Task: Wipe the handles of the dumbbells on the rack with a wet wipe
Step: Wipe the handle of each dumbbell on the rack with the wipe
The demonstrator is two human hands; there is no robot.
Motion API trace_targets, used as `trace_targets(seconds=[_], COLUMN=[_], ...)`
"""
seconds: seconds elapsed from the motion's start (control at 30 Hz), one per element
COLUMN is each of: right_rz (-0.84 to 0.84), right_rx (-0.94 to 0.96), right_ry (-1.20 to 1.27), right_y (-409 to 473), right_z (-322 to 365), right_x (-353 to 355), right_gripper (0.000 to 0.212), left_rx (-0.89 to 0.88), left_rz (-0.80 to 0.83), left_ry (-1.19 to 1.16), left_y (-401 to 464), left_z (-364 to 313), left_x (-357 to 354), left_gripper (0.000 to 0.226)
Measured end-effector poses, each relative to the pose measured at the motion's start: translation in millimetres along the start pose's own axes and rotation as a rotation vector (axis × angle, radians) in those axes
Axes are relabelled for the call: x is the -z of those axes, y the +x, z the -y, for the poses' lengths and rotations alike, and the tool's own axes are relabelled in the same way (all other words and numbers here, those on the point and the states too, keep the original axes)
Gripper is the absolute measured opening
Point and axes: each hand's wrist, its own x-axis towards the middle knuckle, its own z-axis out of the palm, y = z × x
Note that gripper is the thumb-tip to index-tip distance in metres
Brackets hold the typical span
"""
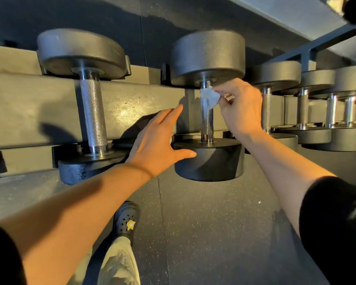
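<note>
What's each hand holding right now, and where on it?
The right hand pinches the wet wipe by its right edge, against the handle. The left hand holds nothing, fingers straight.

A row of dumbbells is laid across the rack, which runs from the left edge toward the upper right of the frame. The left dumbbell sits left of centre, the middle dumbbell just right of centre, and more dumbbells are packed close together at the right edge. The right hand is placed right of the middle handle, with a wet wipe held against the handle's upper end. The left hand is spread between the two nearer dumbbells, thumb touching the middle one's lower head. A shoe is seen on the floor at lower centre, below the rack.
</note>
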Motion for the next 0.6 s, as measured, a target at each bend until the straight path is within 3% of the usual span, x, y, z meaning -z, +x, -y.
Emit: trace_targets(seconds=[0.17, 0.33, 0.43, 0.6], right_rz=[0.074, 0.306, 0.417, 0.393], right_rx=[0.035, 0.05, -0.055, -0.115], right_ry=[-0.038, 0.099, 0.193, 0.222], right_y=[-11.1, -37.5, -41.4, -43.4], right_z=[-6.3, -10.8, -11.7, -11.0], right_x=[-3.5, 5.1, 6.0, 7.8], right_gripper=[0.019, 0.017, 0.013, 0.012], left_rx=[-0.008, 0.027, 0.028, 0.017], left_rz=[-0.007, 0.02, 0.022, 0.01], left_ry=[0.03, 0.014, 0.006, 0.031], left_y=[-2.2, -2.1, -2.4, -5.9], left_z=[-1.0, -6.1, -5.9, -6.1], left_x=[1.1, 2.2, 1.3, 0.5], left_gripper=[0.102, 0.101, 0.1, 0.099])
